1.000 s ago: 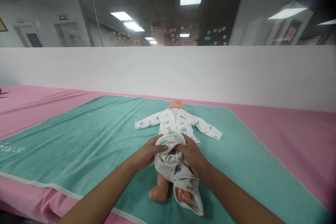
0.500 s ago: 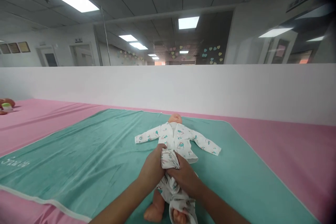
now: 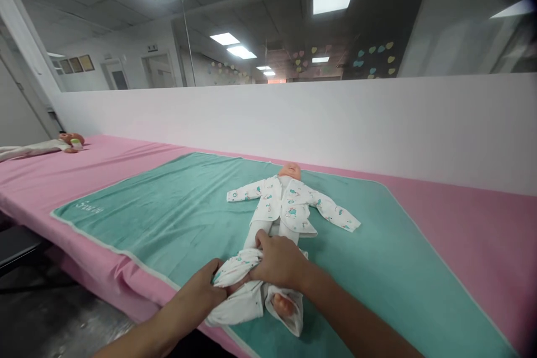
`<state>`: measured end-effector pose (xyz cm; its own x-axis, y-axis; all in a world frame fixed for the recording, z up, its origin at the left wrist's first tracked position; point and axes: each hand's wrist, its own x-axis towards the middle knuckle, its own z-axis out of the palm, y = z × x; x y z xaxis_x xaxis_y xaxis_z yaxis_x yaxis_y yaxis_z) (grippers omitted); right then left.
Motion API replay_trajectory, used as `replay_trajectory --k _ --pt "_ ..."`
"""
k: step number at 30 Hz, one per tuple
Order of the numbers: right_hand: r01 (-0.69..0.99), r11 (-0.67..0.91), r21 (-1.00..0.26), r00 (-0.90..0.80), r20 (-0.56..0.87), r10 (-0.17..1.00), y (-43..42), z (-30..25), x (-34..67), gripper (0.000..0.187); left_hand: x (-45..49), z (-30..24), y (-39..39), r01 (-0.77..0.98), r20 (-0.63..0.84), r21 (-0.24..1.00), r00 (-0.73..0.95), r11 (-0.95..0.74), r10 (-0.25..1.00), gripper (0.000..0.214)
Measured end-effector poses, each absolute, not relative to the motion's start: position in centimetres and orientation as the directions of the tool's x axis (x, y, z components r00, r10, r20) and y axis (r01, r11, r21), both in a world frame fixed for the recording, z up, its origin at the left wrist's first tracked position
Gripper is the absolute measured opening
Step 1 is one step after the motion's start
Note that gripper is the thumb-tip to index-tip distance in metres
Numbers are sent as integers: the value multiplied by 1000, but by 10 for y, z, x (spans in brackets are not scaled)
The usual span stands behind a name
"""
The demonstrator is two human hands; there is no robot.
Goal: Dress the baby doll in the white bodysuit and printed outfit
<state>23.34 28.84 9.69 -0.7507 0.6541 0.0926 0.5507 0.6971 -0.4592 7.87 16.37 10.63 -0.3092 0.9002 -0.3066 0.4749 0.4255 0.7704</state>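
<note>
Here, left hand [image 3: 198, 292] and right hand [image 3: 282, 263] clasp trousers [image 3: 242, 303], grip closed, doll's foot [image 3: 282, 305] inside one cuff [image 3: 297, 318].

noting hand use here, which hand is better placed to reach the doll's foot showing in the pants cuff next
Right, likely: the right hand is close to the cuff and doll's foot, while the left hand grips the other pants leg, farther away.

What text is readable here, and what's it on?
No text reads clearly.
White lettering on the green blanket: too blurred.
Sign above the door: too small.
Three wall frames: contents too small.
Shirt and trousers: printed patterns, no legible words.
</note>
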Motion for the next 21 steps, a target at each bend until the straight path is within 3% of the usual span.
replay_trajectory --k 3,6,10,14,17,21 --pt "537 714 -449 -761 108 640 286 94 234 48 81 108 165 445 -340 785 -273 432 900 44" --pt "526 686 -503 -743 121 658 287 92 236 44 84 118 167 425 -346 827 -129 367 929 45" --pt "454 586 -671 -751 66 657 291 100 244 43 87 135 163 176 -344 925 19 336 939 52" --pt "286 444 -849 -846 -6 534 298 113 254 48 80 142 166 75 -292 955 66 287 954 50" --pt "218 425 -878 -882 9 471 301 115 256 50 70 132 181 96 -235 969 81 227 969 46" --pt "161 517 -840 -871 125 474 299 106 253 40 58 102 209 337 -47 938 -127 88 991 24"
